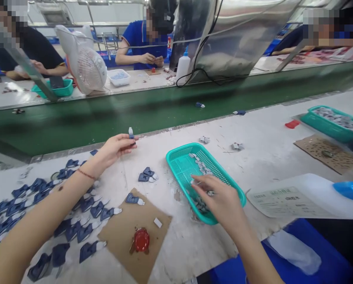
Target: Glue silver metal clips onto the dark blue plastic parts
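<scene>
White worktable point(262, 157) beside a green conveyor point(135, 114), with other workers seated on the far side. Left hand point(113, 149) pinches a small blue-and-white part point(130, 133) upright near the belt's edge. Right hand point(220, 199) reaches into a teal basket point(176, 157), fingertips seemingly closing on a small grey piece. Finished blue parts point(76, 213) lie in rows at left, beside a cardboard mat point(126, 225).

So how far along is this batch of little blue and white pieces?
Well under way, it seems. Done: rows of blue-and-white pieces lie on the table at the left, with a few more near the middle. In hand: the left hand holds one piece up by the belt, while the right hand picks in the green basket. Left: small grey parts remain in the basket.
</scene>
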Demonstrator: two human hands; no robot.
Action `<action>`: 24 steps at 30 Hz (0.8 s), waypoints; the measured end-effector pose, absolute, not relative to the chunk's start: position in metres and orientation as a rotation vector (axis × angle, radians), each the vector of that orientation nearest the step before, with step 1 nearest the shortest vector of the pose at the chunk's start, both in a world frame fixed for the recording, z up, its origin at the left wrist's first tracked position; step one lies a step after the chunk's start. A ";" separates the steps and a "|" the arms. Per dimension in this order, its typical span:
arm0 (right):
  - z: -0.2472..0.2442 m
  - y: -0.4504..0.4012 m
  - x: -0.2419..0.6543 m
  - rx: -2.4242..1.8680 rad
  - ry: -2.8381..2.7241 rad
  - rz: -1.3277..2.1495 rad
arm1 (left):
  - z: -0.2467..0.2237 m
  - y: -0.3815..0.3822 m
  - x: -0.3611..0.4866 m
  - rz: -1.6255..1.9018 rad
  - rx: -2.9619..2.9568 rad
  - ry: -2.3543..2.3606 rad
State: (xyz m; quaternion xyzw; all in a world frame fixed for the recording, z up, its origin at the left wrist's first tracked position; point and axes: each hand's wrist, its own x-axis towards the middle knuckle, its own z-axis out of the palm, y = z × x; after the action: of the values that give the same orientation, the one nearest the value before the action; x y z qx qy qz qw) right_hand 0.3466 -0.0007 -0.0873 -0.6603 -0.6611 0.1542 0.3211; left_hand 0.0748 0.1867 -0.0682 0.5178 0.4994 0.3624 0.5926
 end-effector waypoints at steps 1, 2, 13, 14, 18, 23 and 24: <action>-0.085 -0.005 0.341 -1.679 -1.640 0.400 | -0.065 0.166 0.064 0.823 1.157 1.150; -0.083 -0.009 0.334 -1.629 -1.571 0.419 | -0.063 0.145 0.055 0.805 1.117 1.144; -0.089 -0.057 0.233 -1.324 -1.799 0.874 | -0.073 -0.013 -0.004 0.839 0.772 1.185; -0.091 -0.058 0.229 -1.318 -1.832 0.858 | -0.076 -0.023 -0.004 0.854 0.757 1.164; -0.093 -0.062 0.220 -1.333 -1.960 0.751 | -0.089 -0.052 0.004 0.914 0.694 1.116; -0.090 -0.065 0.216 -1.379 -2.058 0.721 | -0.101 -0.070 0.018 1.056 0.646 1.102; -0.090 -0.065 0.216 -1.387 -2.067 0.715 | -0.102 -0.072 0.019 1.075 0.646 1.103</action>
State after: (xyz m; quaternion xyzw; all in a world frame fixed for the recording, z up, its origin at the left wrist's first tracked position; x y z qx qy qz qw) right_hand 0.2162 -0.0645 -0.0899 -0.5152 -0.7679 0.2657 0.2725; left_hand 0.0193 -0.0719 -0.1024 0.2869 0.4895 0.4772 0.6711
